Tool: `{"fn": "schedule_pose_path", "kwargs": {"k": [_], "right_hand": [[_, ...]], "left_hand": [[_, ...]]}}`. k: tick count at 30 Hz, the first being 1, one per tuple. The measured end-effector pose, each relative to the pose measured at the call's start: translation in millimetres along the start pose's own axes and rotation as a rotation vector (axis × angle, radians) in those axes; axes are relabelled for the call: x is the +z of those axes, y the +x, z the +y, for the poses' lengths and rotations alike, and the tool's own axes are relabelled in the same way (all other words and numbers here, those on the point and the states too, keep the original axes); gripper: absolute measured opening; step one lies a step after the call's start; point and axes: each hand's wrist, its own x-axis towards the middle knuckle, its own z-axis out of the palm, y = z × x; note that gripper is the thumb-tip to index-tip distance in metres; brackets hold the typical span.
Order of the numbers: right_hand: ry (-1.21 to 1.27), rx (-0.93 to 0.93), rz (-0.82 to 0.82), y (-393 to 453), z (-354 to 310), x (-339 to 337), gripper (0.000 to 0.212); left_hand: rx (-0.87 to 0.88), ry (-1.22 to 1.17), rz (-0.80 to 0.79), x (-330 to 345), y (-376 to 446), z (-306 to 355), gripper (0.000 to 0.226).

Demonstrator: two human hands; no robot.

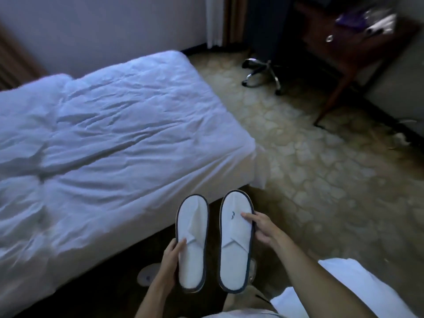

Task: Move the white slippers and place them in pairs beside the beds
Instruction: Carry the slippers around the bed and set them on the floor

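I hold two white slippers with dark edging side by side in the air, toes pointing away from me. My left hand point(171, 260) grips the left slipper point(192, 242) at its outer edge. My right hand point(260, 228) grips the right slipper point(236, 239) by its right edge, thumb on top. Both hang over the dark floor strip at the foot corner of the bed point(110, 138), which has a rumpled white cover. Another white slipper point(148, 273) lies on the floor below my left wrist, partly hidden.
Patterned beige carpet point(321, 175) spreads to the right of the bed. A swivel chair base point(261, 74) and a wooden desk point(348, 42) with clutter stand at the back right. A second bed's white corner point(358, 281) shows at the lower right.
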Motion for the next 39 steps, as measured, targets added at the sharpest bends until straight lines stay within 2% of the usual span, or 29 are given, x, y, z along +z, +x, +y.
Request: {"fn": "schedule_pose_path", "kwargs": {"k": [4,7,9,15,17,20,25,28,33,36,39], "right_hand": [[0.087,-0.102,0.124,3.7,-57.1,-86.5,0.046],[0.173,-0.161,0.237,8.5,-91.2,-150.0,0.046],[0.202,-0.183,0.307,14.5,-108.8,-187.5,0.049],[0.323,-0.223,0.477,31.6,-149.8,-264.8,0.046],[0.349,-0.232,0.517,48.2,-170.9,-290.2,0.050],[0.367,-0.255,0.546,79.7,-213.4,-326.4,0.052],[0.400,-0.239,0.570,117.5,-302.4,-362.8,0.053],[0.420,-0.274,0.569,141.4,-364.5,-375.7,0.040],[0.399,-0.268,0.526,192.9,-446.8,-379.7,0.048],[0.368,-0.271,0.489,237.5,-498.4,-378.0,0.051],[0.336,-0.254,0.459,287.3,-552.0,-372.0,0.044]], "left_hand": [[0.032,0.167,-0.041,89.2,39.1,35.8,0.044],[0.085,0.305,-0.123,165.2,70.6,74.4,0.025],[0.112,0.357,-0.180,216.9,90.7,98.5,0.022],[0.153,0.483,-0.314,349.5,145.3,152.1,0.026],[0.150,0.488,-0.341,386.1,167.6,166.7,0.029],[0.147,0.486,-0.397,439.3,210.2,188.1,0.046],[0.097,0.491,-0.459,518.3,254.4,230.4,0.061],[0.076,0.498,-0.433,552.4,278.1,272.2,0.043],[0.057,0.486,-0.353,601.5,317.1,338.5,0.024],[0.060,0.490,-0.312,626.4,358.2,377.8,0.021],[0.090,0.497,-0.254,643.7,406.3,417.6,0.019]]}}
